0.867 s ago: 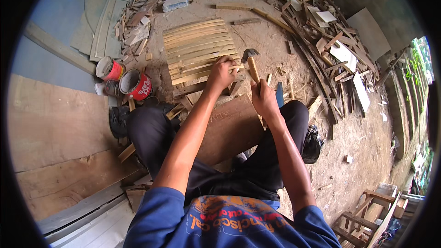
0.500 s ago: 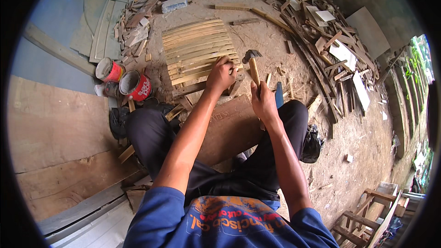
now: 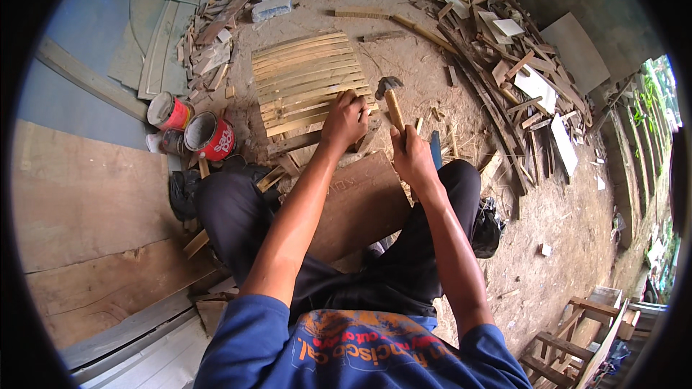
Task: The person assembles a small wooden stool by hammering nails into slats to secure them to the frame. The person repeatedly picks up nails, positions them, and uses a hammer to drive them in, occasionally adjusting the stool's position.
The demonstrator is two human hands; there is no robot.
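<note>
A panel of thin wooden slats (image 3: 306,72) lies in front of me, its slats side by side with narrow gaps. At its near right corner my left hand (image 3: 345,122) is closed in a pinch against the slats; what its fingers hold is too small or hidden to name. Just to the right, my right hand (image 3: 413,156) grips the wooden handle of a hammer (image 3: 393,106). The dark hammer head is raised beside the panel's right edge, apart from my left fingers.
A brown board (image 3: 360,209) lies between my knees. Left stand red paint cans (image 3: 210,137). A blue blade-like strip (image 3: 436,148) lies right of my right hand. Scrap wood (image 3: 497,101) is heaped at right; pale blocks (image 3: 272,9) lie beyond the panel. A wooden frame (image 3: 569,346) stands lower right.
The hammer has shifted slightly left and its head has tilted, with my right hand still around the handle. My left hand stays at the panel's corner. The whole view has shifted slightly.
</note>
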